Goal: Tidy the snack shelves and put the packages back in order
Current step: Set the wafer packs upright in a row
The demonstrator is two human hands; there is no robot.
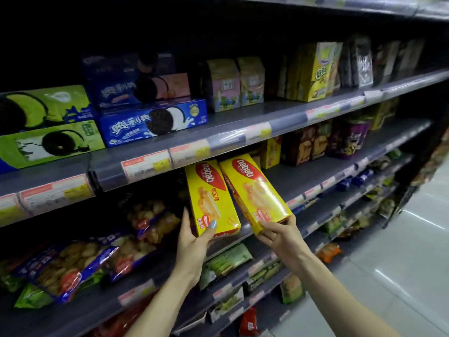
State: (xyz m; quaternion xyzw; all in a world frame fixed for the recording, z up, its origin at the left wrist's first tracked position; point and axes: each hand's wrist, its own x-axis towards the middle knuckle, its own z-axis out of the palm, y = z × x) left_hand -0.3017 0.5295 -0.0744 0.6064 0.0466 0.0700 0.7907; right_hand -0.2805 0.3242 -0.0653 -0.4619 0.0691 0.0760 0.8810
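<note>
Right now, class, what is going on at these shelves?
A person is tidying a shop's snack shelves. The left hand grips the near end of one yellow Nabati box, and the right hand grips a second Nabati box beside it. Both boxes point into the middle shelf, tilted, their near ends past its front edge. Blue Oreo boxes sit stacked on the shelf above.
</note>
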